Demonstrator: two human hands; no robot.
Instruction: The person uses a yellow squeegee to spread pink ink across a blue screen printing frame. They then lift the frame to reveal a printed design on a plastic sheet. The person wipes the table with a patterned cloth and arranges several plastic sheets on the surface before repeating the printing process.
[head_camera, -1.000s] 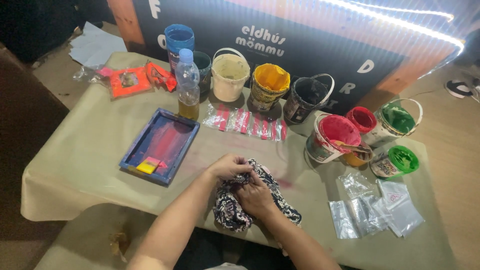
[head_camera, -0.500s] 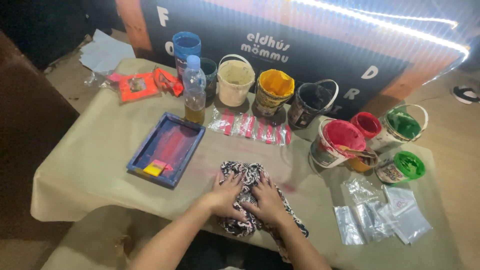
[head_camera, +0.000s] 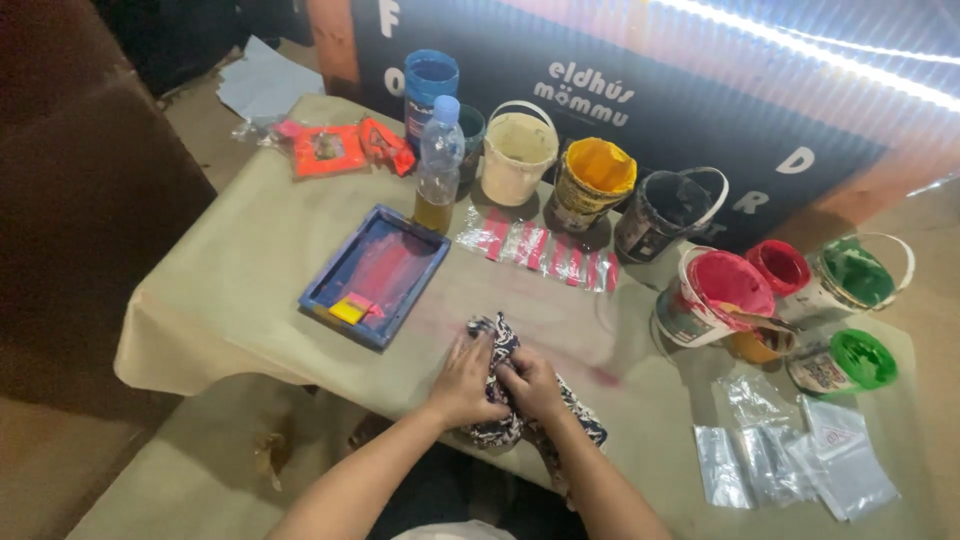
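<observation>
Here, largest first:
- Sign (head_camera: 700, 90): dark board with pale lettering, standing at 12 o'clock behind the surface (head_camera: 250, 280).
- Cloth (head_camera: 500, 345): black-and-white patterned, at 6 o'clock; likely soft, light and limp, best gathered by a bunched fold.
- Left hand (head_camera: 465, 385) and right hand (head_camera: 528, 385): each grip closed on the cloth.
- Clear packets (head_camera: 770, 460): flat, at 4 o'clock.

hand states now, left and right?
Left hand: closed on the black-and-white patterned cloth.
Right hand: closed on the same cloth, bunching it on the table.
</observation>
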